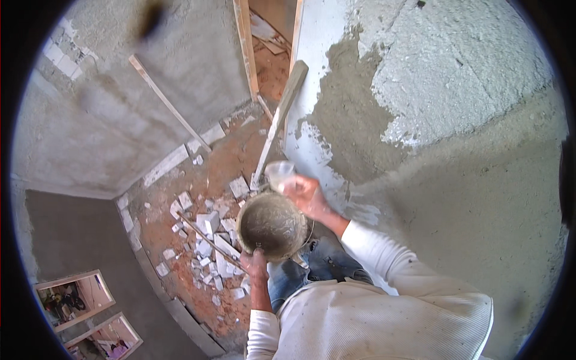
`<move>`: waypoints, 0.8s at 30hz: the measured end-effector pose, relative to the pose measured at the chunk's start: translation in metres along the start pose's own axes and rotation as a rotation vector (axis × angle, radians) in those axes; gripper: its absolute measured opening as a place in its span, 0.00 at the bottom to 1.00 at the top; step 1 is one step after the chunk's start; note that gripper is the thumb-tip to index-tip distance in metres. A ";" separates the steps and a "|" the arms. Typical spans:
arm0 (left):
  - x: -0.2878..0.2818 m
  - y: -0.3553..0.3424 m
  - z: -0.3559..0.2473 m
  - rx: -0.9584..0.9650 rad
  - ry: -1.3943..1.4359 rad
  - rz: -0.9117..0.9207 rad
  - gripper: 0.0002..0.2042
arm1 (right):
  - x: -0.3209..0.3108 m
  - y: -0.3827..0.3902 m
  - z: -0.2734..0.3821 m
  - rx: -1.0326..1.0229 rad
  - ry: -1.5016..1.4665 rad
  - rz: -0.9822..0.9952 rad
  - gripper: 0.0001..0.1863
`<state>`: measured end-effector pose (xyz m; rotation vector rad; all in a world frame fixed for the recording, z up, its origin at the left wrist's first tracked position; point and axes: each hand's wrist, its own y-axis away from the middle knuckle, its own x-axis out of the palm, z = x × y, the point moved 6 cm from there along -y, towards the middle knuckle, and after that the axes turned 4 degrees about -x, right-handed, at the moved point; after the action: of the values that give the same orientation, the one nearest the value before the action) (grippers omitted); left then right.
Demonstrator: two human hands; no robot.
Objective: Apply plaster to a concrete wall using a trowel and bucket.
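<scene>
A round bucket (pixel 241 224) with grey, wet-looking mortar coating its inside is held in front of my body, its mouth facing up. My left hand (pixel 256 265) grips its near rim, thumb over the edge. Above the far right of the rim, my right hand (pixel 308 197) is closed on a small translucent plastic cup (pixel 279 172), slightly blurred. How much mortar lies in the bucket I cannot tell. To the right rises a wall with a dark wet patch of mortar (pixel 354 114) beside rougher pale plaster (pixel 456 78).
Broken white blocks (pixel 210 225) litter the reddish dirt floor (pixel 180 264) to the left. A mortar-smeared wooden batten (pixel 281 120) leans near the doorway frame (pixel 245 48). One thin wooden strip (pixel 171 103) rests against the left wall. Window openings (pixel 75 300) show at lower left.
</scene>
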<state>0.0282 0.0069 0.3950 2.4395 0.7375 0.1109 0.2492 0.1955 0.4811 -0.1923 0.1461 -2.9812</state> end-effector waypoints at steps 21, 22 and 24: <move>-0.049 -0.011 -0.048 0.162 -0.383 -0.237 0.16 | -0.001 -0.049 0.004 0.217 0.427 0.413 0.11; -0.060 -0.026 -0.031 0.158 -0.430 -0.229 0.14 | 0.030 -0.018 0.002 0.113 0.641 0.503 0.11; -0.025 -0.009 -0.087 0.249 -0.334 -0.086 0.20 | 0.052 0.011 0.012 -0.054 0.893 0.621 0.11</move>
<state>-0.0175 0.0440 0.4644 2.5607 0.7371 -0.4361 0.2010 0.1754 0.4982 0.9909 0.3078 -2.2277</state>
